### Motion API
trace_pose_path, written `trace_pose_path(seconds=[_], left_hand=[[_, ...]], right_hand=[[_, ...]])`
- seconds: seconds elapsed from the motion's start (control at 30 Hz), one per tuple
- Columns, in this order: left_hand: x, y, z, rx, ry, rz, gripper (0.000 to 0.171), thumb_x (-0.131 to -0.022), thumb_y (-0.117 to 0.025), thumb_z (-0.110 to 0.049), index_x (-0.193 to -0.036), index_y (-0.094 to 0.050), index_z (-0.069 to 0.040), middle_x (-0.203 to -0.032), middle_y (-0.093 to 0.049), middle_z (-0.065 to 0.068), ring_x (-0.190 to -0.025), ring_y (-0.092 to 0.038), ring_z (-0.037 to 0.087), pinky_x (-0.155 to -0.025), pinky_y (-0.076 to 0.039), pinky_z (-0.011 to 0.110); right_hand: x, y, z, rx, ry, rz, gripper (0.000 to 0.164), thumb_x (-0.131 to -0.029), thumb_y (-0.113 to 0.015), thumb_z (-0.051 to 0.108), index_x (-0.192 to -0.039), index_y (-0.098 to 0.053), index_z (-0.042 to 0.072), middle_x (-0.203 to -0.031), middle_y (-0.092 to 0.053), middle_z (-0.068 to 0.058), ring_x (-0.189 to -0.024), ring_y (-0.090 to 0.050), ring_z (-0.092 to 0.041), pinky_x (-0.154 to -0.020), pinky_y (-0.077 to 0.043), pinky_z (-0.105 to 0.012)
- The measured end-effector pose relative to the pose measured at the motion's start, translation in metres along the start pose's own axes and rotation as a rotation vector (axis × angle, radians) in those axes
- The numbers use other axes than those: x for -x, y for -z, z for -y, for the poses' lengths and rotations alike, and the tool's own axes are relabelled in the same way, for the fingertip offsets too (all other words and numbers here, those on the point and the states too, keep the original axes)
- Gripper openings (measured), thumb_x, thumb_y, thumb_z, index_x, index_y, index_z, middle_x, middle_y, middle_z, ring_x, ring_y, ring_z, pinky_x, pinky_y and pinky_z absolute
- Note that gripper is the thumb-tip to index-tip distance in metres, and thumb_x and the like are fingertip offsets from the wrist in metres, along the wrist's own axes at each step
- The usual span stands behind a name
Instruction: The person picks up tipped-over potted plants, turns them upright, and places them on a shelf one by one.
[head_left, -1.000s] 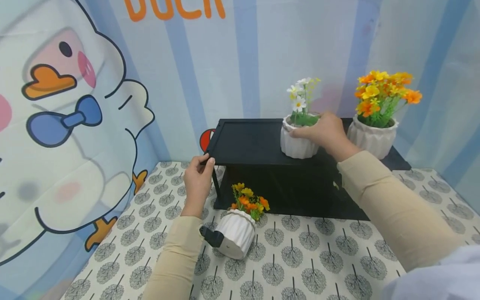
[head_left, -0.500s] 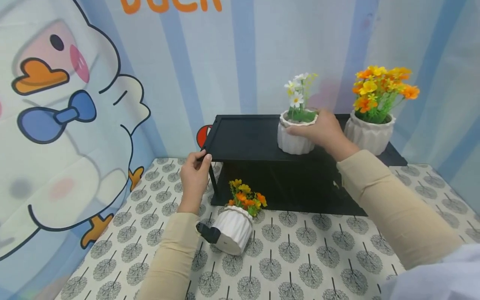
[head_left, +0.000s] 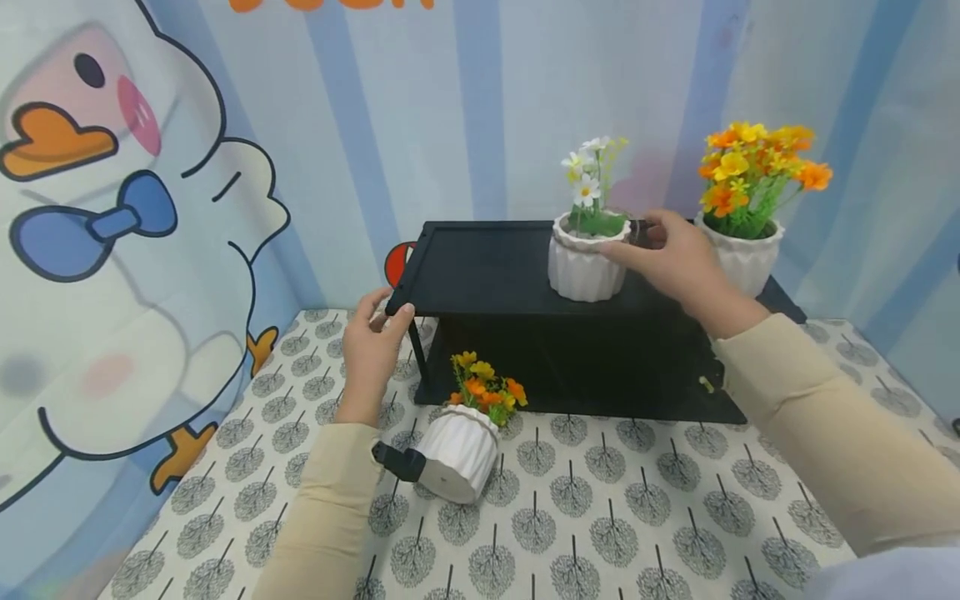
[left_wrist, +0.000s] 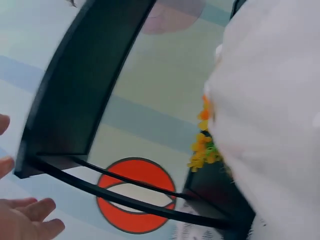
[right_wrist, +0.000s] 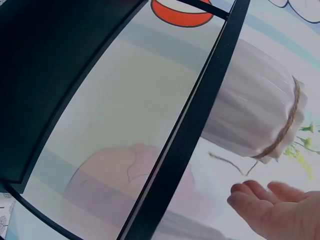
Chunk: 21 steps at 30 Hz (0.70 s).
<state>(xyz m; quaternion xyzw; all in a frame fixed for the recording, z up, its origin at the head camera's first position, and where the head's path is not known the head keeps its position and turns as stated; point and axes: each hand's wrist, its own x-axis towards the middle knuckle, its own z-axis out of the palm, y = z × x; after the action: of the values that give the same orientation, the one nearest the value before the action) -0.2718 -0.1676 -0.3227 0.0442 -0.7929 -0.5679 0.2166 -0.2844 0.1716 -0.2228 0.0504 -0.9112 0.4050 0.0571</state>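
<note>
A white fluted pot (head_left: pixel 586 271) with white daisies and a twine band stands upright on the upper board of a black two-tier shelf (head_left: pixel 480 265). Just right of it is my right hand (head_left: pixel 693 265), fingers parted and loosely bent; the right wrist view shows a gap between its fingertips and the pot. At the shelf's left front corner, my left hand (head_left: pixel 371 346) has its fingers spread around the edge. Those fingers (left_wrist: pixel 42 227) look apart from the board in the left wrist view.
A second white pot (head_left: pixel 742 262) with orange and yellow flowers stands at the shelf's right end. Another white pot (head_left: pixel 461 450) with orange flowers lies tipped on the tree-patterned cloth (head_left: pixel 570 508), before the shelf. A duck-print curtain (head_left: pixel 427 125) hangs behind.
My right hand has let go of the daisy pot and drawn off to the right. The left hand's fingers have loosened from the shelf corner. The head view has shifted slightly.
</note>
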Motion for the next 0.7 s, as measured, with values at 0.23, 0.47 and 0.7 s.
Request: trace_pose_path(seconds=[0.23, 0.47, 0.7], left_hand=[[0.016, 0.016, -0.013, -0.085, -0.146, -0.096, 0.057, -0.085, -0.066, -0.031, -0.137, -0.045, -0.020, -0.148, -0.029, 0.008, -0.130, -0.036, 0.029, -0.104, -0.035, 0.046], [0.038, 0.013, -0.013, -0.239, -0.148, -0.033, 0.060, -0.083, -0.068, -0.035, -0.134, -0.047, -0.013, -0.143, -0.034, 0.011, -0.131, -0.034, 0.030, -0.103, -0.034, 0.052], [0.049, -0.004, -0.008, -0.380, 0.014, 0.221, 0.067, -0.080, -0.068, -0.044, -0.134, -0.047, -0.010, -0.140, -0.041, 0.011, -0.130, -0.036, 0.032, -0.102, -0.036, 0.052]], right_hand=[[0.017, 0.010, -0.014, -0.013, 0.030, -0.012, 0.086, -0.079, -0.057, 0.063, -0.143, -0.034, 0.009, -0.139, -0.039, -0.022, -0.127, -0.037, -0.038, -0.097, -0.036, -0.059], [0.033, 0.027, -0.042, -0.005, 0.021, -0.061, 0.076, -0.084, -0.051, 0.062, -0.135, -0.045, 0.008, -0.133, -0.047, -0.019, -0.117, -0.045, -0.034, -0.090, -0.041, -0.055], [0.048, 0.047, -0.078, -0.004, -0.066, -0.135, 0.064, -0.085, -0.051, 0.059, -0.128, -0.052, 0.011, -0.109, -0.051, 0.012, -0.093, -0.046, -0.010, -0.075, -0.041, -0.034]])
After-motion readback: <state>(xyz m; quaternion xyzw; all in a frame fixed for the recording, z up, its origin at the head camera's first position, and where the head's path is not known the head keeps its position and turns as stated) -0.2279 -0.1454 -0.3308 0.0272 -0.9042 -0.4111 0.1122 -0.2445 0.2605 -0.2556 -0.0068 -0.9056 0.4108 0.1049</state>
